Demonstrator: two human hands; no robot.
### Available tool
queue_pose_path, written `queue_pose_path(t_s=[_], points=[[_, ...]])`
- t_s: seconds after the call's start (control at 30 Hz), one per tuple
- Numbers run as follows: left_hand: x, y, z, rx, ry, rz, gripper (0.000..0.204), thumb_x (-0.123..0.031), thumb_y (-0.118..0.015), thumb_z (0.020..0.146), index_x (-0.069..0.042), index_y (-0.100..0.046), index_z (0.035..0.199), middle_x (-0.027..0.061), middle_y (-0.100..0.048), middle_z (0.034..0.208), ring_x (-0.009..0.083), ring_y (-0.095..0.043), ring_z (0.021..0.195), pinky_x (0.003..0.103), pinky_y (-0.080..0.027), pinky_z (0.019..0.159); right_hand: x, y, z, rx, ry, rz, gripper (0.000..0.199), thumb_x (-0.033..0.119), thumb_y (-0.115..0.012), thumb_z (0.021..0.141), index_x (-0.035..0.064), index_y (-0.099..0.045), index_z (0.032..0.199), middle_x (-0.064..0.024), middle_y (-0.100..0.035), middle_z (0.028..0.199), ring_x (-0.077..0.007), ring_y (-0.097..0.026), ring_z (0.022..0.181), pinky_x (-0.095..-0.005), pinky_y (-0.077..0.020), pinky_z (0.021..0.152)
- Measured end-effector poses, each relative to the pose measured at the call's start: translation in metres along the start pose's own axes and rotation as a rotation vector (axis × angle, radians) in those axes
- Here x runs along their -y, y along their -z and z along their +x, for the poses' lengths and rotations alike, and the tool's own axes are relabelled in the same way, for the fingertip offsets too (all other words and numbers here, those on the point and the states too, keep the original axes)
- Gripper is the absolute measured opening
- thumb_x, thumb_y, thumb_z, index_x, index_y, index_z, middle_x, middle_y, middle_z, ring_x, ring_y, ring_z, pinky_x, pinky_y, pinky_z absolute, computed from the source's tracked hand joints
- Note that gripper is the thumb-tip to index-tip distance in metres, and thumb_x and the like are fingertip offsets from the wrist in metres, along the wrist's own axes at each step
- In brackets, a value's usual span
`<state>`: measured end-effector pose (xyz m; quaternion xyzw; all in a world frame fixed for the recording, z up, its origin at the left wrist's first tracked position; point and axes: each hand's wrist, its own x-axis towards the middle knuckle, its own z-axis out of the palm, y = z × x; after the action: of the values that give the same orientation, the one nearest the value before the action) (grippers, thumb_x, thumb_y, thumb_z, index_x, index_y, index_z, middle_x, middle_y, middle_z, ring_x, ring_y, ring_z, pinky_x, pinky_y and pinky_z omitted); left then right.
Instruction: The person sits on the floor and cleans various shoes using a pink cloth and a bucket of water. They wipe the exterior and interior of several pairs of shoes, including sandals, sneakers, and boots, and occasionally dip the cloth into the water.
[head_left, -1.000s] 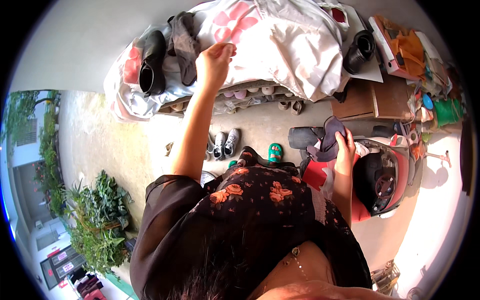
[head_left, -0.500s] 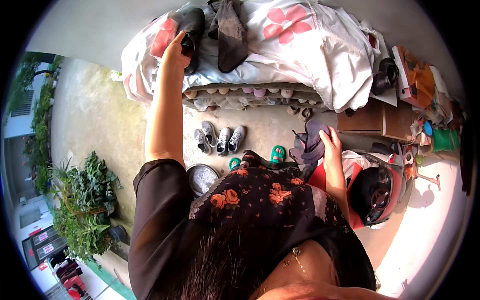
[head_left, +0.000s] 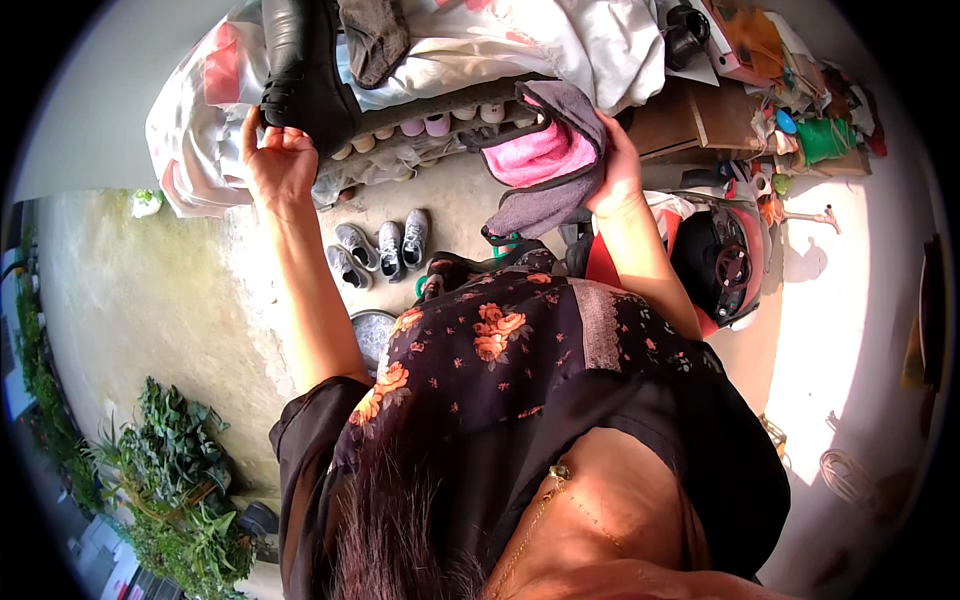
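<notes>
At the upper left, my left hand (head_left: 278, 168) has its fingers curled against the lower edge of a black lace-up leather boot (head_left: 295, 45). The boot is raised in front of the cloth-covered rack, and its top runs out of the picture. My right hand (head_left: 618, 175) grips a grey and pink cloth (head_left: 545, 155) with dark edging by its right side. That cloth hangs partly folded, its pink face showing. Just right of the boot, a dark grey sock-like piece (head_left: 375, 45) lies on the white sheet.
A white sheet (head_left: 500, 45) with pink flowers covers the rack, with several shoes (head_left: 437, 124) below. Grey sneakers (head_left: 390, 250) and a metal basin (head_left: 373, 335) are on the floor. A wooden cabinet (head_left: 685, 118) and a red-and-black object (head_left: 722, 258) stand right; plants (head_left: 175, 450) left.
The boot has turned, now showing its laces, and my left hand has shifted down along it. My right hand has raised the cloth, which has opened to its pink face. The view has swung right.
</notes>
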<state>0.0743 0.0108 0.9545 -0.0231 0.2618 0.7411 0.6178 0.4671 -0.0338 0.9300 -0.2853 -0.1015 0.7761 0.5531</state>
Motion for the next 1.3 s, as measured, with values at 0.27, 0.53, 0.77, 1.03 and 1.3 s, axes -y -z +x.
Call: queue_pose_path(t_s=[0.27, 0.53, 0.77, 1.03, 1.3], points=[[0.069, 0.013, -0.066, 0.249, 0.322, -0.037, 0.012, -0.010, -0.064, 0.092, -0.002, -0.065, 0.101, 0.0096, -0.071, 0.103, 0.0195, -0.067, 0.095, 0.031, -0.053, 0.088, -0.007, -0.134, -0.028, 0.244, 0.483, -0.491, 0.041, 0.019, -0.063, 0.091, -0.0001, -0.053, 0.126, -0.0140, -0.064, 0.120, -0.0250, -0.065, 0.105, -0.0395, -0.0512, 0.094], [0.105, 0.016, -0.078, 0.447, 0.373, 0.155, 0.013, 0.004, -0.055, 0.086, -0.005, -0.059, 0.095, 0.0077, -0.065, 0.096, 0.0203, -0.063, 0.086, 0.034, -0.052, 0.079, -0.071, -0.134, -0.003, 0.340, 1.143, -1.708, 0.051, -0.007, -0.058, 0.075, 0.0067, -0.055, 0.125, -0.0127, -0.065, 0.120, -0.0346, -0.062, 0.109, -0.0389, -0.0507, 0.097], [0.118, 0.037, -0.087, 0.420, 0.368, 0.317, 0.024, -0.002, -0.056, 0.092, -0.001, -0.059, 0.115, 0.0082, -0.065, 0.112, 0.0193, -0.064, 0.102, 0.033, -0.052, 0.090, -0.078, -0.118, -0.033, 0.576, 1.123, -1.914, 0.047, -0.004, -0.067, 0.069, 0.0094, -0.062, 0.113, -0.0052, -0.063, 0.122, -0.0274, -0.064, 0.107, -0.0403, -0.0501, 0.101], [0.125, 0.017, -0.106, 0.408, 0.326, 0.611, 0.021, -0.005, -0.062, 0.092, -0.002, -0.061, 0.113, 0.0040, -0.067, 0.103, 0.0121, -0.063, 0.091, 0.028, -0.050, 0.083, -0.050, -0.097, -0.036, 0.402, 1.020, -1.856, 0.043, -0.011, -0.057, 0.070, 0.0068, -0.065, 0.109, -0.0099, -0.067, 0.109, -0.0312, -0.065, 0.101, -0.0379, -0.0534, 0.088], [0.145, 0.017, -0.112, 0.467, 0.186, 0.543, 0.019, -0.002, -0.061, 0.088, 0.000, -0.061, 0.107, 0.0060, -0.064, 0.101, 0.0133, -0.061, 0.091, 0.027, -0.049, 0.082, -0.056, -0.120, -0.068, 0.388, 1.012, -1.752, 0.045, -0.011, -0.053, 0.075, 0.0053, -0.063, 0.115, -0.0108, -0.065, 0.115, -0.0283, -0.064, 0.103, -0.0357, -0.0523, 0.092]])
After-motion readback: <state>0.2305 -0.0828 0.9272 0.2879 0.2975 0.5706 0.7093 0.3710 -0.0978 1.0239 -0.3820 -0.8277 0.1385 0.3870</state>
